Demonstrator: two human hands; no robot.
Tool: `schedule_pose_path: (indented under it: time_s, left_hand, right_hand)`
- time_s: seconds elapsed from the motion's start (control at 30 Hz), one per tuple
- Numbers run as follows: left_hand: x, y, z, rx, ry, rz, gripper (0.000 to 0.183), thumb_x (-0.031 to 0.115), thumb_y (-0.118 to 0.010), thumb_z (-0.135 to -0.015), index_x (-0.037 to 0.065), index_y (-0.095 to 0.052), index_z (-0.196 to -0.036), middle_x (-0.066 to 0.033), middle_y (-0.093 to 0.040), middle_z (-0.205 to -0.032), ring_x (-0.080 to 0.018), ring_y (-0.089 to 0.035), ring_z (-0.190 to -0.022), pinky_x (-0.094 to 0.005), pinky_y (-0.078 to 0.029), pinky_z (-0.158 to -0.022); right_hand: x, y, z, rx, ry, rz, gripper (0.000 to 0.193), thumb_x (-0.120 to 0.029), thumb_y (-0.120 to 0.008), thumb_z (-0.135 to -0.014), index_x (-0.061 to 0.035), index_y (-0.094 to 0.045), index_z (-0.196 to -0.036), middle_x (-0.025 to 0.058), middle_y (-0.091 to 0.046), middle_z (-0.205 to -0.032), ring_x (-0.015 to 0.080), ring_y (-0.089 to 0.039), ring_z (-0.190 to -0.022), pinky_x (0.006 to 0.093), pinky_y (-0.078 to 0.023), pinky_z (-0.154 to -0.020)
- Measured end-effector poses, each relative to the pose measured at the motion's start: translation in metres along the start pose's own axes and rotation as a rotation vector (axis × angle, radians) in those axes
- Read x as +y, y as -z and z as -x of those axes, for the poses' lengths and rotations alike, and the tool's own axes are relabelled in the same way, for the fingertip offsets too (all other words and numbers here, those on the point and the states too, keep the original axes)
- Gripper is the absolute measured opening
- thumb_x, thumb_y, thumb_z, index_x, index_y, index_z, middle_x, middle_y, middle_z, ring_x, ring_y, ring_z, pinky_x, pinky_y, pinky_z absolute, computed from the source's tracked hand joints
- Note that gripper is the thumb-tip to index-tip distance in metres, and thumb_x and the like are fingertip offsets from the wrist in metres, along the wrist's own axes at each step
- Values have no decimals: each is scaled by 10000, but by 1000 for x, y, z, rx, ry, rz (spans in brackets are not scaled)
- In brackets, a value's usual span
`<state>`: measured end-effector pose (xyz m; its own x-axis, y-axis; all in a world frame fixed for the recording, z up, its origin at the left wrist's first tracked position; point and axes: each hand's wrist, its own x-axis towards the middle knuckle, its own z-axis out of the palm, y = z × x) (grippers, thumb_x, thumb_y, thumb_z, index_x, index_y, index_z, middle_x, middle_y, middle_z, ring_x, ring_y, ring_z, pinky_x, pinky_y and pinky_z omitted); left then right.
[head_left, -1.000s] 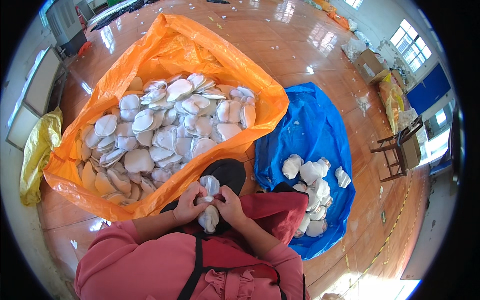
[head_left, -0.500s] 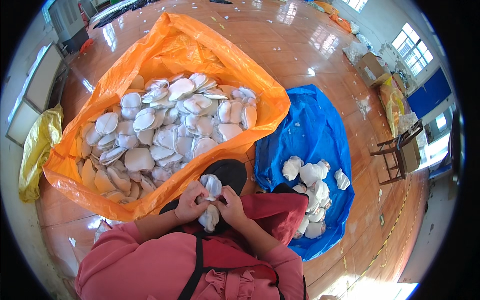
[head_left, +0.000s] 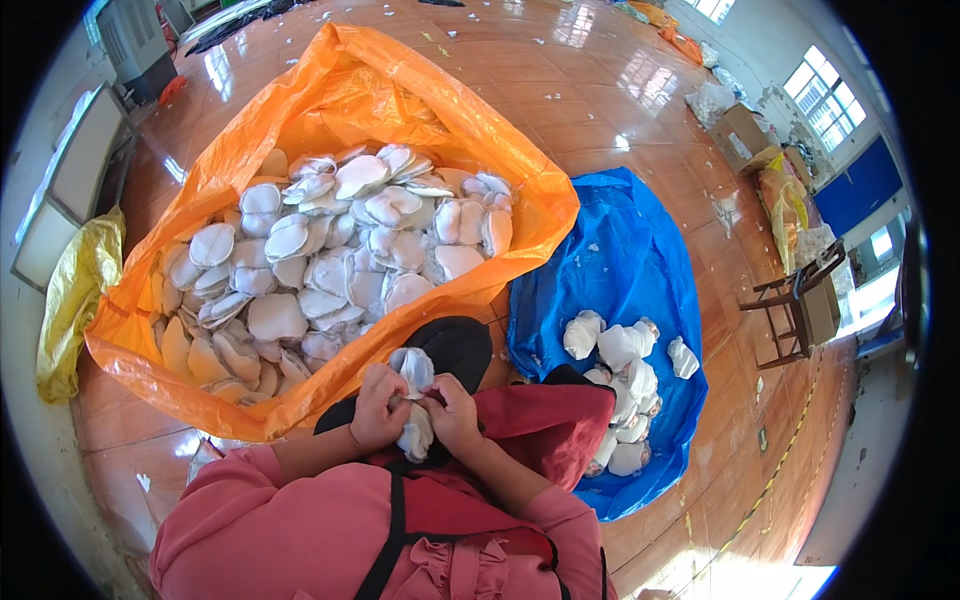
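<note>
Far left, on the floor (head_left: 110,430) by the wall (head_left: 50,440), a slumped yellow bag (head_left: 80,300), probably pushed out of the way. Next, a large orange bag (head_left: 400,105), mouth spread wide close to the person (head_left: 290,510), likely for easy reach into the heap of flat, white padded pieces (head_left: 275,315). At centre, over the lap (head_left: 545,415), a white bundle (head_left: 415,438), narrow at the middle, puffed out above and below. Left hand (head_left: 375,408) clenched on that narrow middle, presumably to steady it. Right hand (head_left: 453,415) grasping the same part from the opposite side, fingertips pinched together, apparently for close control; exact contact too small to tell. Held low and near the body, probably for support. To the right, just beside the orange bag, blue plastic sheeting (head_left: 610,240) with rounded white bundles (head_left: 625,345) piled toward the near end, perhaps for a short reach; one lying slightly apart. Far right, well away, a wooden chair (head_left: 797,310), seemingly out of use.
</note>
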<state>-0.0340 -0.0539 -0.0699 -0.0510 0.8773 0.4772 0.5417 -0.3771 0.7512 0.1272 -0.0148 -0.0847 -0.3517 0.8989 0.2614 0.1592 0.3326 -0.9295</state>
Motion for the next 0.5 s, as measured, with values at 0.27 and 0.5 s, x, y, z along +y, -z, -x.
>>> schedule_pose_path:
  time_s: [0.27, 0.5]
  left_hand:
    - [-3, 2, 4, -20, 63, 101, 203, 5, -671, -706, 66, -591, -883, -103, -522, -887, -282, -501, -849, -361, -390, -748]
    - [-9, 3, 7, -38, 55, 165, 202, 12, -688, -709, 89, -628, -886, -79, -522, -900, -250, -491, -856, -339, -374, -754]
  right_hand:
    - [-8, -3, -7, 24, -11, -23, 236, 115, -693, -732, -11, -558, -879, 113, -574, -867, 249, -617, -769, 313, -502, -682]
    - [3, -5, -6, -12, -33, -25, 233, 133, -671, -722, -3, -563, -877, 131, -581, -860, 288, -628, -768, 337, -512, -671]
